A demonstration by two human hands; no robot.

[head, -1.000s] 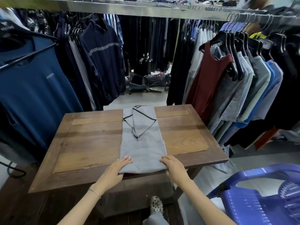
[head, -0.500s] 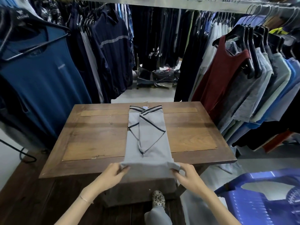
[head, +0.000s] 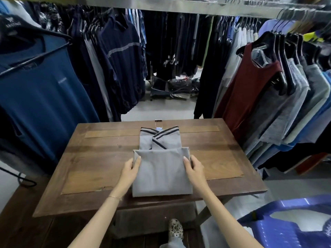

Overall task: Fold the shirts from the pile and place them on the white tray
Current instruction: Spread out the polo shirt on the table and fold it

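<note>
Cloth lay in the middle of the wooden table (head: 96, 158): a grey polo shirt (head: 162, 173), its lower half doubled up toward the striped collar (head: 160, 133). The left hand (head: 131, 170) pinched the fold's left edge, thumb on top; the right hand (head: 194, 169) pinched the right edge likewise. Soft, light and limp, the knit would likely sag if lifted by one side, so both side edges, or flat palms beneath, seemed the place to hold. No white tray showed

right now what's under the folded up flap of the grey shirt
More of the grey shirt: its striped top end shows beyond the flap. The layers beneath, and the table there, are covered.
</note>
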